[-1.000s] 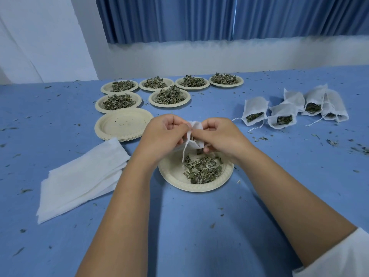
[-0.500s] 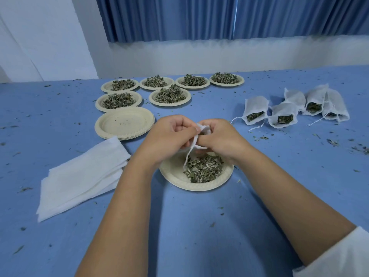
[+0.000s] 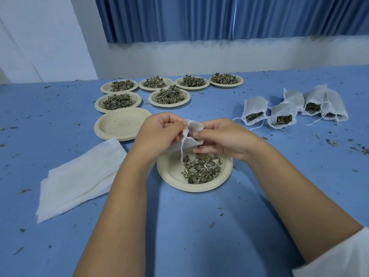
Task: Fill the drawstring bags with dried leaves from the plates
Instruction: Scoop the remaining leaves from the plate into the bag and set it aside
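The bag [image 3: 192,126] is pulled wider open than before. Both hands, the left hand [image 3: 159,130] and the right hand [image 3: 223,136], pinch its edges with bent fingers — just above the plate [image 3: 169,173] of leaves [image 3: 199,170].

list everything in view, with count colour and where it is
plates of dried leaves: six, beige, far centre of the table
plate of leaves: one, beige, under the hands
empty plates: one stack, beige, left of the hands
filled bags: about five, white, far right
flat white sheets: one pile, white, near left
table: one, blue, strewn with leaf bits
curtain: one, blue, behind
drawstring bag: one, white, held over the near plate
left hand: grips the bag
right hand: pinches the bag
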The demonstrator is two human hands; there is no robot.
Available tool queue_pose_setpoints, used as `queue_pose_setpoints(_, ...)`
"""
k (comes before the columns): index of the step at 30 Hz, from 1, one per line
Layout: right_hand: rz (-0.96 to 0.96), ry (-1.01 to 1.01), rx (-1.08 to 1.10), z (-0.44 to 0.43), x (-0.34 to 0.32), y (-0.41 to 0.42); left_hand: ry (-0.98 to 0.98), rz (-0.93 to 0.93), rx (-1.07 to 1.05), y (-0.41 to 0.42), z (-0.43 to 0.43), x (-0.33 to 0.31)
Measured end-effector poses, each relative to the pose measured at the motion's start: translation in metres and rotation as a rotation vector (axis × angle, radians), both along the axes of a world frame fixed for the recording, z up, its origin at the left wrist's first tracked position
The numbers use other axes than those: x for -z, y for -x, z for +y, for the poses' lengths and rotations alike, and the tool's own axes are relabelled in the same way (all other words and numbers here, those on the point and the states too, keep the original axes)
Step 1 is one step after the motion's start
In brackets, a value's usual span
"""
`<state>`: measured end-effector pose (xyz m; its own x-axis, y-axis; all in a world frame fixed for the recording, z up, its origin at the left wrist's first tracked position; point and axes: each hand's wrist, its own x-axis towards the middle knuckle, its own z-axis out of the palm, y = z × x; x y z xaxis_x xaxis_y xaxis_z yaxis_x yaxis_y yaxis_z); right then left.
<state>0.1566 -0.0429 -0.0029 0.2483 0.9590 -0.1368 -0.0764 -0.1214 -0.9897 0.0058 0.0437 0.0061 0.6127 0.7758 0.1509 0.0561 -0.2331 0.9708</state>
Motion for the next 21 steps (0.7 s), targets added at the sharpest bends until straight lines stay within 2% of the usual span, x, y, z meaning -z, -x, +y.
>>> queue_pose_setpoints(5,-0.122,-0.035,0.101,0.001,0.005,0.008,-0.017,0.031,0.063,-0.003,-0.003,0.002)
queue_pose_setpoints(10,-0.439,-0.045,0.236,0.007,0.017,0.011,-0.008,0.038,0.098,-0.006,-0.007,0.002)
queue_pose_setpoints(12,-0.504,-0.044,0.258,0.009,0.018,0.013,-0.011,0.041,0.090,-0.005,-0.006,0.002)
queue_pose_setpoints(16,-0.182,-0.037,0.040,0.002,0.006,0.002,-0.001,-0.015,0.020,0.000,0.001,0.001)
queue_pose_setpoints(21,-0.396,0.106,-0.145,-0.010,-0.002,-0.012,0.033,-0.078,-0.093,0.008,0.010,0.001)
